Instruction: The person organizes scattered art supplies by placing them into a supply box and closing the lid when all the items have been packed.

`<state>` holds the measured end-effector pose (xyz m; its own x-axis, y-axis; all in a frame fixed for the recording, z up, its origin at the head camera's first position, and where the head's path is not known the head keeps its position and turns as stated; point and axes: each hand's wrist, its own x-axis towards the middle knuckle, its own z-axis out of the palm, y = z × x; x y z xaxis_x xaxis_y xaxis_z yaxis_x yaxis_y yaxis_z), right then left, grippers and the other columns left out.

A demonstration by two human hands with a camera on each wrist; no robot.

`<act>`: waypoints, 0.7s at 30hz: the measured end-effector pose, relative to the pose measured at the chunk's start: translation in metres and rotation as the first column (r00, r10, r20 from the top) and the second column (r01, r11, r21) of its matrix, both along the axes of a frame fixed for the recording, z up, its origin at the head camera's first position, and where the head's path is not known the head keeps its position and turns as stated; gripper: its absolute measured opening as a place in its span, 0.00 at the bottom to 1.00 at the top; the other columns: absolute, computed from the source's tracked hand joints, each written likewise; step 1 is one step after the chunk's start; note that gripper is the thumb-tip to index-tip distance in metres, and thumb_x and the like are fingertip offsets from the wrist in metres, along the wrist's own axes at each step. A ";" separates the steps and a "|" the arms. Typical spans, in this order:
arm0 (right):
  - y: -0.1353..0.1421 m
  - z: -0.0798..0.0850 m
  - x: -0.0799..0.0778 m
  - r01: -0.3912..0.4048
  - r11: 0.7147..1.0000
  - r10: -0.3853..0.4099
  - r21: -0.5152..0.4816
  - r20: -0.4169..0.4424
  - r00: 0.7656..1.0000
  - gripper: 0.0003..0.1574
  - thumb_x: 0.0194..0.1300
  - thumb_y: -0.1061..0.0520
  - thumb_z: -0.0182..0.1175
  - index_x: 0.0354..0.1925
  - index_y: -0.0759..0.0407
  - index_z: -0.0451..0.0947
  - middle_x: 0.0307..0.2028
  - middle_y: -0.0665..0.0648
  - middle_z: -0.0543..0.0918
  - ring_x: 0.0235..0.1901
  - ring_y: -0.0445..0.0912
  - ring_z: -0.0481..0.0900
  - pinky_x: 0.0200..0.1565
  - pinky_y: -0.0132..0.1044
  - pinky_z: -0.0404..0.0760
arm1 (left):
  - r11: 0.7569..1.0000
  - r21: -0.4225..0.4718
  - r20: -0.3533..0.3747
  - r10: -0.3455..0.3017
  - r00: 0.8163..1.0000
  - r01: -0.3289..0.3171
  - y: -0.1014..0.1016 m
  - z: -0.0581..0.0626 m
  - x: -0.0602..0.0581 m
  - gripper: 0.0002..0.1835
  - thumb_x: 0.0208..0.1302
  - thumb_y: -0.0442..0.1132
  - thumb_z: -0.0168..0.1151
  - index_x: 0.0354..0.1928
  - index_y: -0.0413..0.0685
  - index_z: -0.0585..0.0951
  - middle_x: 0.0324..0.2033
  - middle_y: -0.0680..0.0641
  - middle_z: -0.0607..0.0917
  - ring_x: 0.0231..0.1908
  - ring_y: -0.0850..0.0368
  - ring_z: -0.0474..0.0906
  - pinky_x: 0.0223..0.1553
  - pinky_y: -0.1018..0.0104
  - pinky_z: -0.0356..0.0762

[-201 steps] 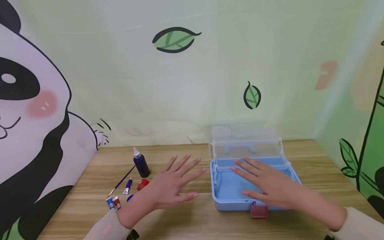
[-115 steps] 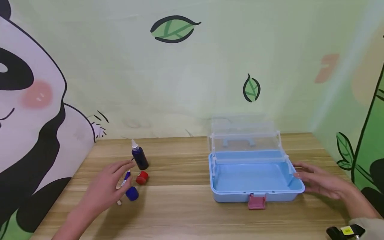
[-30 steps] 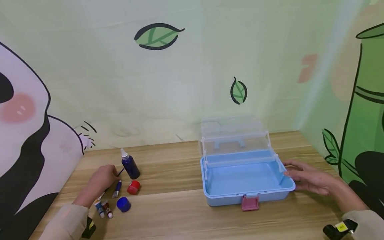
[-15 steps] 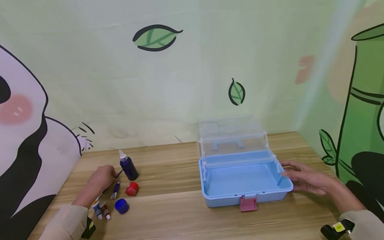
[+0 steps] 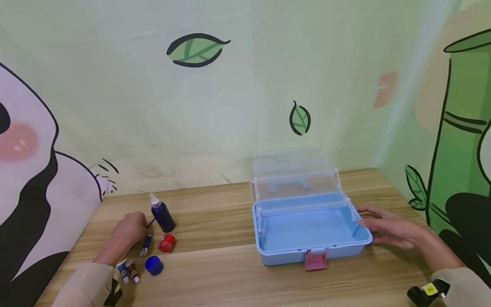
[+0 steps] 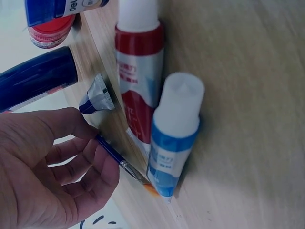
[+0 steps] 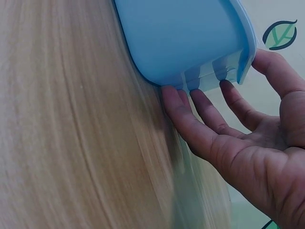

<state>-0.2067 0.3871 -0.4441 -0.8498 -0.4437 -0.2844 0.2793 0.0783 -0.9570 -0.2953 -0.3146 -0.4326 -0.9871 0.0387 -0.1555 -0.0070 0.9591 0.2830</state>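
Note:
My left hand [image 5: 128, 232] is low over the table's left side. In the left wrist view, its thumb and forefinger pinch the dark blue handle of a paintbrush [image 6: 113, 150], whose orange bristles point toward two paint tubes. One tube is red and silver [image 6: 138, 86], the other blue and silver [image 6: 169, 138]. A smaller paint tube [image 5: 145, 246] lies beside the hand. At the right, my right hand [image 5: 391, 228] holds the side of a light blue storage box [image 5: 284, 258], thumb at its rim and fingertips against the outer wall. The box's clear lid [image 5: 291, 166] is raised.
A dark blue squeeze bottle [image 5: 163, 217] with a white nozzle stands just right of my left hand. Nearer me are a red paint jar [image 5: 167, 243] and a blue one [image 5: 154, 265]. A pink latch [image 5: 316, 261] hangs at the box front. A printed cloth wall rises behind.
Both hands were spread above the table at first. The left went down to the paintbrush and took hold of it; the right moved to the box's right side. Lately only the view has shifted slightly.

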 end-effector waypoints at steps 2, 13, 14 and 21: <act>-0.001 -0.001 0.000 -0.003 1.000 0.003 -0.003 -0.004 1.000 0.40 0.79 0.59 0.50 0.75 0.69 0.41 0.62 0.62 0.72 0.58 0.52 0.79 0.58 0.56 0.79 | 1.000 -0.003 -0.002 0.002 1.000 -0.002 -0.001 0.000 0.001 0.08 0.60 0.35 0.67 0.30 0.37 0.78 0.25 0.44 0.79 0.26 0.50 0.75 0.28 0.58 0.73; 0.001 -0.004 -0.002 -0.012 1.000 0.012 -0.011 -0.012 1.000 0.38 0.79 0.59 0.49 0.75 0.68 0.42 0.61 0.60 0.74 0.58 0.52 0.79 0.58 0.55 0.79 | 1.000 -0.010 -0.040 -0.021 0.999 0.021 -0.006 0.007 0.009 0.09 0.58 0.35 0.67 0.28 0.40 0.75 0.22 0.46 0.75 0.24 0.51 0.71 0.24 0.60 0.67; 0.001 -0.005 -0.002 -0.014 1.000 0.014 -0.014 -0.013 1.000 0.38 0.79 0.59 0.49 0.75 0.69 0.42 0.61 0.60 0.74 0.58 0.52 0.79 0.58 0.55 0.79 | 1.000 -0.012 -0.042 -0.023 0.999 0.022 -0.007 0.008 0.010 0.09 0.58 0.35 0.66 0.29 0.39 0.75 0.23 0.46 0.75 0.24 0.51 0.71 0.24 0.60 0.68; 0.003 -0.003 -0.001 -0.010 1.000 0.010 -0.010 -0.011 1.000 0.39 0.79 0.59 0.50 0.75 0.70 0.40 0.61 0.59 0.74 0.57 0.52 0.80 0.58 0.55 0.79 | 0.999 -0.037 -0.061 -0.041 0.997 0.039 -0.015 0.021 0.014 0.08 0.59 0.34 0.66 0.34 0.38 0.77 0.28 0.44 0.78 0.28 0.49 0.72 0.27 0.56 0.71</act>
